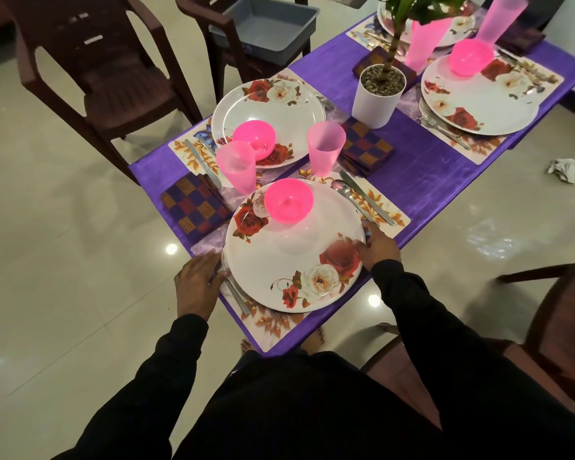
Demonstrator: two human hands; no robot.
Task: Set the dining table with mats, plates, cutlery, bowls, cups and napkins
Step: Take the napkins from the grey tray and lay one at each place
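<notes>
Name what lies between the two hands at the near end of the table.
In the head view, the nearest floral plate lies between the left hand and right hand, carrying a pink bowl on its far side.

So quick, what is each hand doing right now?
Left hand: fingers curled on the left rim of the nearest plate, holding it.
Right hand: gripping the same plate's right rim.

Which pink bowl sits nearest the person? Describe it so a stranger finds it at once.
Start at the purple table and take the floral plate at its near end, with the left hand and right hand at its edges. The pink bowl sits on that plate's far rim. Unlike the other pink bowls, it has hands flanking its plate.
</notes>
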